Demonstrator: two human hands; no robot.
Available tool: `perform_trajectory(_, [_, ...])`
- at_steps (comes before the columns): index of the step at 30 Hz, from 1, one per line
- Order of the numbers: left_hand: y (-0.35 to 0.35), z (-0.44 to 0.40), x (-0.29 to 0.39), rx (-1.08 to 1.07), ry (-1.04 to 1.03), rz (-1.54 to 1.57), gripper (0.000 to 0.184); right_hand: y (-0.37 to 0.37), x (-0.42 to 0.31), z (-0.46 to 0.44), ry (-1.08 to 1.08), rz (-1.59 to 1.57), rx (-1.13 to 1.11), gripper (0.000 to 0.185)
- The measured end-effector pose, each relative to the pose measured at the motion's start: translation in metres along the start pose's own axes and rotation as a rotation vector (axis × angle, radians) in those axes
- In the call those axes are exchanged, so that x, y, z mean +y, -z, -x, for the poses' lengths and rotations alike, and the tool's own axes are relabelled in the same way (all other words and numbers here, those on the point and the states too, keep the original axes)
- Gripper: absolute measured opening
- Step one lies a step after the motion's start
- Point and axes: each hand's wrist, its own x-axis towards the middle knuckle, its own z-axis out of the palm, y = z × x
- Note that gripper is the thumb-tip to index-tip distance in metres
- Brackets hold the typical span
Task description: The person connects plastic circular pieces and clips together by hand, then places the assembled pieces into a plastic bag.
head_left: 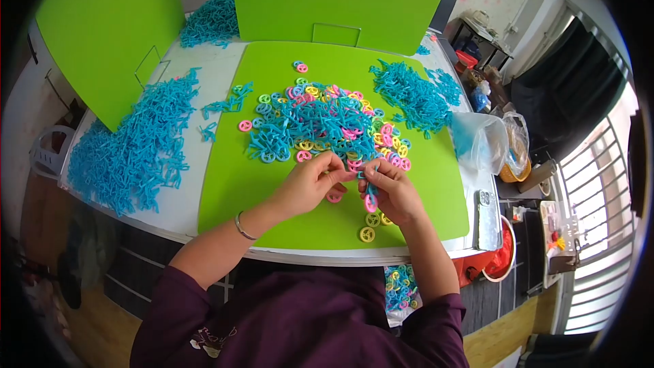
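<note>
My right hand (395, 192) pinches a small blue plastic piece (372, 188), with a pink spoked ring (370, 203) hanging below the fingers. My left hand (315, 182) meets it from the left, thumb and forefinger closed at the tips; what sits between them is too small to make out. Just beyond both hands lies a heap of blue plastic pieces (320, 121) mixed with pink, yellow, blue and green rings. Under my left fingers a pink ring (334, 197) shows partly. Yellow rings (368, 234) lie below my right hand.
A green board (252, 225) covers the table's middle. Large piles of blue pieces lie left (133, 150) and right (415, 95). Upright green panels (340, 0) stand behind and left. A phone (486, 218) and a clear plastic bag (480, 138) sit along the right edge.
</note>
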Motion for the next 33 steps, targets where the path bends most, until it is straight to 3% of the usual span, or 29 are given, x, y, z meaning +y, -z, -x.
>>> perform_trajectory(1, [0.0, 0.003, 0.003, -0.06, 0.156, 0.239, 0.008, -0.005, -0.001, 0.0, -0.008, -0.013, 0.003, 0.013])
perform_trajectory(7, [-0.001, 0.005, 0.011, -0.057, 0.122, 0.315, 0.022, -0.01, 0.005, -0.001, 0.002, 0.003, -0.009, 0.015])
perform_trajectory(10, [-0.002, 0.004, 0.004, 0.044, 0.073, 0.394, 0.019, -0.013, 0.006, -0.002, 0.026, -0.038, -0.002, 0.016])
perform_trajectory(16, [-0.006, 0.008, 0.008, 0.11, 0.0, 0.218, 0.016, -0.012, 0.006, -0.002, 0.032, -0.113, 0.002, 0.016])
perform_trajectory(19, [-0.009, 0.014, 0.012, 0.189, -0.174, -0.016, 0.017, -0.014, 0.009, -0.002, 0.009, -0.12, 0.019, 0.015])
perform_trajectory(22, [-0.012, 0.016, 0.014, 0.238, -0.476, -0.319, 0.02, -0.012, 0.009, -0.002, -0.067, -0.196, -0.004, 0.014])
perform_trajectory(25, [-0.013, 0.014, 0.015, 0.318, -0.638, -0.425, 0.024, -0.01, 0.012, -0.001, -0.131, -0.229, -0.052, 0.014])
perform_trajectory(28, [-0.016, 0.017, 0.029, 0.295, -0.669, -0.57, 0.016, -0.013, 0.016, 0.001, -0.153, -0.286, -0.09, 0.012])
perform_trajectory(31, [-0.017, 0.01, 0.022, 0.246, -0.163, 0.023, 0.014, -0.021, 0.014, 0.0, -0.113, -0.355, -0.05, 0.01])
perform_trajectory(33, [-0.016, 0.01, 0.023, 0.232, -0.162, 0.119, 0.016, -0.025, 0.012, -0.001, -0.074, -0.352, -0.04, 0.01])
